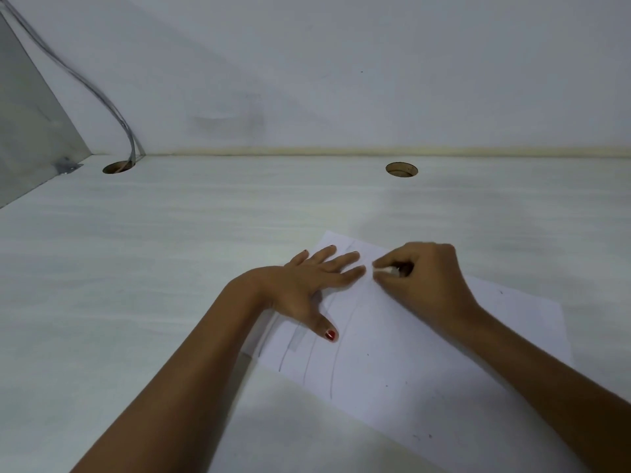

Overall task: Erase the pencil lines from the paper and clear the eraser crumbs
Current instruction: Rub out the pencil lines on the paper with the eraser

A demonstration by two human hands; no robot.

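A white sheet of paper (409, 353) lies tilted on the white desk, with several long faint pencil lines (336, 363) running down its left part. My left hand (307, 285) lies flat with spread fingers on the sheet's upper left area and presses it down. My right hand (426, 278) grips a small white eraser (384, 270), whose tip touches the paper just right of my left fingertips near the top edge. A few dark specks (421, 436) lie on the lower right of the sheet.
The white desk (136, 285) meets a white wall at the back. Two round cable holes (117, 167) (402, 169) sit along the rear edge. Grey cables (102, 97) run down into the left hole. A grey side panel (30, 138) stands at the far left.
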